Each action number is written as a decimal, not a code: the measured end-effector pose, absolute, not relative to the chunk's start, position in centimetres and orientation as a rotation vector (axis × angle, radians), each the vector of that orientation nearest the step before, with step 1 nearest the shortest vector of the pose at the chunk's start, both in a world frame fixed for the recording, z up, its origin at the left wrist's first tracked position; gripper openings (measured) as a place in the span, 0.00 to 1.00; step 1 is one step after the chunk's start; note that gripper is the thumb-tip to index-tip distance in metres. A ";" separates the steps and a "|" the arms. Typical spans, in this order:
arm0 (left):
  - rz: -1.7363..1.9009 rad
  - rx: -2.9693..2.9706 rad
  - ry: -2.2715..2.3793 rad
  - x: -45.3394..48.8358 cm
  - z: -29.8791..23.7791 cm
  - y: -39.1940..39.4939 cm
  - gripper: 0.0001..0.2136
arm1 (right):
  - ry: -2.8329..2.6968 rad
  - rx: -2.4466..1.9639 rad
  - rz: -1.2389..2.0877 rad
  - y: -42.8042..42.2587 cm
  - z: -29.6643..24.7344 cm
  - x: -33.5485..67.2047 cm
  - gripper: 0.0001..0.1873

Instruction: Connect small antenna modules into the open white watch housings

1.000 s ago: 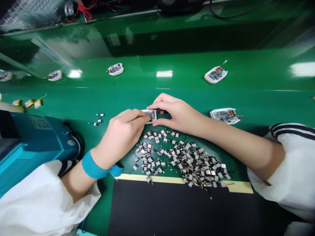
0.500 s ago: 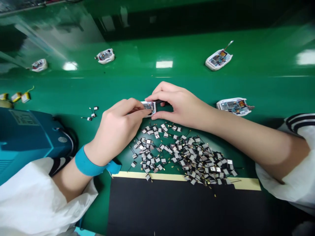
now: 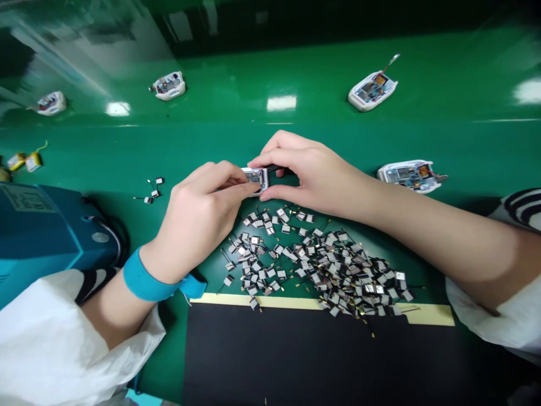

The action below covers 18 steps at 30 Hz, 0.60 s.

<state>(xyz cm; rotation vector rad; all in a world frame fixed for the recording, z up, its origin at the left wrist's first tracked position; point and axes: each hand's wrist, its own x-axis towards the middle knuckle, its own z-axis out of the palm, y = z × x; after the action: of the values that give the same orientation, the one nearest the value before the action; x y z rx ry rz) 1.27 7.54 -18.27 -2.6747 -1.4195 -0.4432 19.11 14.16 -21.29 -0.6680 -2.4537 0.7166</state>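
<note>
A small white device shell with an exposed circuit board (image 3: 256, 177) sits on the green surface (image 3: 296, 135) between both hands. My left hand (image 3: 203, 217), with a blue wrist strap (image 3: 146, 279), pinches at the board from the left with fingers closed. My right hand (image 3: 306, 175) curls round the shell's right end, thumb and forefinger closed on it. Just below the hands lies a heap of several tiny silver square parts with thin leads (image 3: 313, 265).
More open white shells lie on the green surface: one right of my hand (image 3: 409, 175), one far right (image 3: 372, 90), two far left (image 3: 169, 85) (image 3: 51, 103). A blue machine (image 3: 46, 225) stands left. A black mat (image 3: 313, 355) with a yellow strip lies near me. Small yellow batteries (image 3: 25, 162) sit far left.
Both hands stay closed on the same shell. The view has tilted, so everything has slid a little upward in the picture; the belt's shells drift slightly.
</note>
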 end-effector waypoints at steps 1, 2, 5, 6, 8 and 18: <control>-0.447 -2.675 -1.421 1.3 -18.3 7.5 0.10 | -2.456 -0.669 0.711 14.2 -21.3 19.1 0.18; -0.451 -2.676 -1.423 1.3 -18.4 7.6 0.10 | -2.459 -0.670 0.705 14.2 -21.3 19.1 0.18; -0.467 -2.679 -1.431 1.3 -18.4 7.6 0.10 | -2.460 -0.659 0.681 14.2 -21.4 19.2 0.18; -0.471 -2.677 -1.434 1.3 -18.5 7.5 0.10 | -2.461 -0.652 0.676 14.2 -21.4 19.2 0.18; -0.473 -2.670 -1.434 1.3 -18.5 7.5 0.10 | -2.461 -0.646 0.671 14.2 -21.4 19.2 0.18; -0.436 -2.666 -1.437 1.5 -18.4 7.5 0.10 | -2.507 -0.616 0.666 14.3 -21.3 19.3 0.19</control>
<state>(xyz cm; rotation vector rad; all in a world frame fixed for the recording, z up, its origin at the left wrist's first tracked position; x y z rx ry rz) 1.48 7.50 -18.44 -2.6660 -1.4366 -0.4356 19.35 14.32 -21.33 -0.6156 -2.5074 0.6662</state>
